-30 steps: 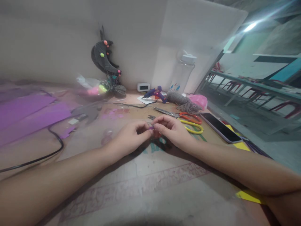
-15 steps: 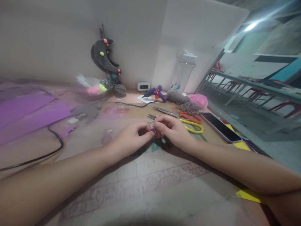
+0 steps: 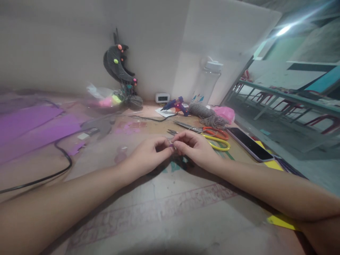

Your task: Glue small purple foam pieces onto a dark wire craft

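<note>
My left hand (image 3: 148, 155) and my right hand (image 3: 195, 147) meet over the middle of the table, fingertips pinched together on a tiny purple piece (image 3: 171, 145). Both hands rest low on the tabletop with fingers curled. Most of the purple piece is hidden between the fingertips. Just behind my right hand lie orange-handled scissors (image 3: 212, 131) and yellow-handled scissors (image 3: 216, 143).
A blue glue gun (image 3: 175, 105) with its black cable (image 3: 62, 161), grey yarn (image 3: 205, 114), a pink bag (image 3: 225, 113), a small clock (image 3: 162, 97) and a clear bottle (image 3: 207, 83) stand at the back. A phone (image 3: 248, 143) lies right. Purple sheets (image 3: 32, 127) lie left, near a dark ornament (image 3: 118, 67).
Both hands stay pinched on the purple piece; the fingers shift only slightly.
</note>
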Action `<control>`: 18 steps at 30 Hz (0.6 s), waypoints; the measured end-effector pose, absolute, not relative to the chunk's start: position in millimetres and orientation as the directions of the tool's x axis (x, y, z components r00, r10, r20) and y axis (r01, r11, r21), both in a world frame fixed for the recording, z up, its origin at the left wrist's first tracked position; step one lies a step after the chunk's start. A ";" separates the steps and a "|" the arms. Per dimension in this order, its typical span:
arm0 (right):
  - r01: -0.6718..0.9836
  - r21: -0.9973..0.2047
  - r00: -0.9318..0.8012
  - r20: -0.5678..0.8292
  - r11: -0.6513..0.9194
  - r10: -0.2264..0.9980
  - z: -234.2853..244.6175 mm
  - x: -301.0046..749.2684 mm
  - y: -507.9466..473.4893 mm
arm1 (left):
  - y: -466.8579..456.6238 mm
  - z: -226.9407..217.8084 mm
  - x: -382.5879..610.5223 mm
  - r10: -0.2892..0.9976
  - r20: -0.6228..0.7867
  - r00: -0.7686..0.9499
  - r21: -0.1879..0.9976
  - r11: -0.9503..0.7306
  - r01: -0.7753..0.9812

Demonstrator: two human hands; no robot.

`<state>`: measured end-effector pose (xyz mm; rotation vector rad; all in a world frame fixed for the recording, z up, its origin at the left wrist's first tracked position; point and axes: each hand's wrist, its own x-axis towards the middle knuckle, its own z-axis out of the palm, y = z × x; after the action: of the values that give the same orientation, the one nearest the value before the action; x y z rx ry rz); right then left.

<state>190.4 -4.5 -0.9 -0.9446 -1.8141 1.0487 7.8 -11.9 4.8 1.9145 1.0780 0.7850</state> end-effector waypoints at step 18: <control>-0.032 -0.953 -0.194 0.302 0.301 0.934 -4.2 199.1 11.3 | -8.0 -1.4 7.2 0.876 0.100 0.471 0.902 -0.280 0.329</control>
<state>199.1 11.3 -4.2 -0.8760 -1.4801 1.1142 7.2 -8.0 -1.4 1.8307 1.0166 0.7737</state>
